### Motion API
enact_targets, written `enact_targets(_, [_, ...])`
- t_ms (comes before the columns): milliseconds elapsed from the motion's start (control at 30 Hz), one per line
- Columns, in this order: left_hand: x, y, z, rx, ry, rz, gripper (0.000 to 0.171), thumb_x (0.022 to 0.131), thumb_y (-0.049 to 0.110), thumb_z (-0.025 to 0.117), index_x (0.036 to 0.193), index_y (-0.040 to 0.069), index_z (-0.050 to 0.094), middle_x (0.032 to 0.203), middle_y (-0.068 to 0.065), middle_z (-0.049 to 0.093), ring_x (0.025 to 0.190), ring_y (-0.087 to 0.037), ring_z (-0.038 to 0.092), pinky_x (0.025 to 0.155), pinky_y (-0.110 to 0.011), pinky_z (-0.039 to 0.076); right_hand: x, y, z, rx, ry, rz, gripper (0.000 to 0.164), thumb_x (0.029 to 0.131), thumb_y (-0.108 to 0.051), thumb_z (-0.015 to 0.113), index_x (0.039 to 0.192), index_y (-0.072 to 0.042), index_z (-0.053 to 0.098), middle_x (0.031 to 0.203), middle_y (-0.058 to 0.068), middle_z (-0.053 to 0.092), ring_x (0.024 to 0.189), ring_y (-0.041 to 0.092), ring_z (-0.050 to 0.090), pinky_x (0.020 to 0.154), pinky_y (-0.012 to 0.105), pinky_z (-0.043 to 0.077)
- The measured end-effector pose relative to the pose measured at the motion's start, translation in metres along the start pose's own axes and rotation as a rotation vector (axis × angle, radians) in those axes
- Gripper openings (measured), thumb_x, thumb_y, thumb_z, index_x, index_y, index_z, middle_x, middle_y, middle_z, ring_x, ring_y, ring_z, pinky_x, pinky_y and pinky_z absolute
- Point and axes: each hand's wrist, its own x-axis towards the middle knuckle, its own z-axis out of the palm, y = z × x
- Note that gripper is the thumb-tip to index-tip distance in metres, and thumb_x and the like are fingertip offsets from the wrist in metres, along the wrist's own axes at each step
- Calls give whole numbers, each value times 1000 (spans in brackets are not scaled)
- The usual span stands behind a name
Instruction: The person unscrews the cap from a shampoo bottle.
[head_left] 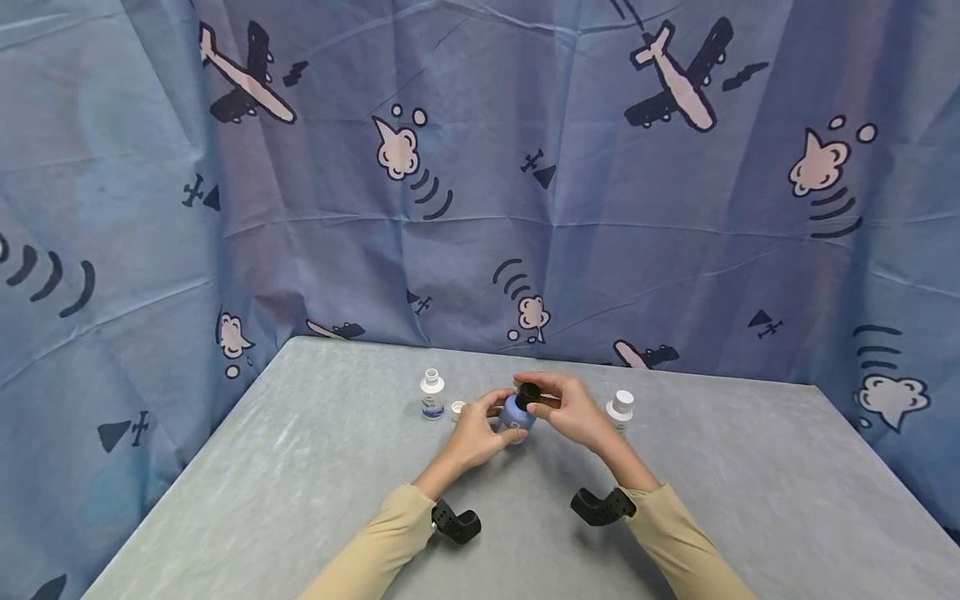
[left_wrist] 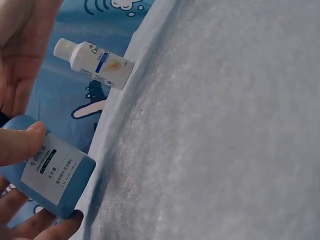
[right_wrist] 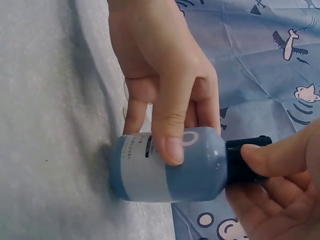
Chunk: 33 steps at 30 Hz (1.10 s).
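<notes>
A blue bottle (head_left: 514,418) with a pale label and a black cap (right_wrist: 245,160) is between the two hands, over the middle of the table. My left hand (head_left: 478,432) grips its body, thumb on the near face and fingers behind, as the right wrist view shows. The right hand (head_left: 567,410) pinches the black cap between thumb and fingers. In the head view the bottle leans slightly, its cap toward the upper right.
An uncapped white bottle (head_left: 432,395) stands left of the hands, a small white cap (head_left: 457,409) beside it. A capped white bottle (head_left: 621,408) stands to the right, partly behind the right wrist. Behind the grey table (head_left: 300,467) hangs a blue patterned curtain (head_left: 480,183).
</notes>
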Motion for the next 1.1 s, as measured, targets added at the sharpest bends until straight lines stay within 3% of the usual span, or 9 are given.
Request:
enact_targets(100, [-1, 2, 2, -7, 56, -28, 56, 72, 13, 81, 123, 2, 60, 113, -18, 69, 99, -31, 69, 85, -38, 55, 0, 3, 3, -28, 18, -56, 43, 87, 6, 61, 129, 5, 55, 131, 23, 58, 120, 36, 57, 99, 39, 48])
enact_targets(233, [-1, 5, 7, 34, 144, -74, 56, 68, 18, 84, 119, 8, 64, 106, -12, 72, 93, -25, 70, 79, -29, 55, 1, 3, 9, -112, 144, -81, 42, 84, -5, 71, 125, -3, 60, 123, 17, 63, 111, 31, 62, 95, 43, 51])
enact_targets(367, [-1, 8, 11, 90, 230, -76, 53, 65, 19, 85, 113, 10, 66, 101, -8, 73, 88, -21, 70, 73, -24, 52, 3, -2, 12, -196, 280, 2, 40, 80, -21, 77, 116, -8, 65, 113, 13, 68, 96, 26, 67, 84, 41, 56])
enact_targets(500, [-1, 11, 15, 111, 279, -73, 50, 64, 19, 86, 110, 11, 67, 99, -6, 74, 88, -19, 70, 73, -23, 51, 4, -6, 12, -287, 340, 83, 36, 78, -27, 79, 106, -7, 67, 101, 13, 71, 83, 24, 68, 69, 33, 56])
enact_targets(667, [2, 12, 19, 92, 271, -71, 50, 66, 22, 85, 112, 10, 67, 100, -8, 73, 89, -20, 69, 73, -23, 52, 6, -6, 8, -319, 338, 76, 28, 79, -16, 76, 103, -4, 68, 96, 14, 72, 79, 24, 68, 67, 32, 55])
enact_targets(833, [3, 10, 17, 58, 247, -49, 51, 68, 19, 84, 113, 6, 65, 99, -12, 73, 83, -23, 71, 73, -24, 55, 8, -7, 6, -282, 262, 30, 27, 81, -8, 71, 107, -2, 69, 97, 15, 72, 81, 22, 68, 75, 35, 57])
enact_targets(1100, [0, 6, 10, 24, 110, -16, 52, 73, 19, 81, 119, 1, 62, 104, -15, 71, 87, -26, 70, 77, -26, 56, 6, -6, 7, -177, 182, 14, 29, 81, 2, 61, 109, 1, 67, 107, 21, 69, 95, 29, 69, 83, 38, 57])
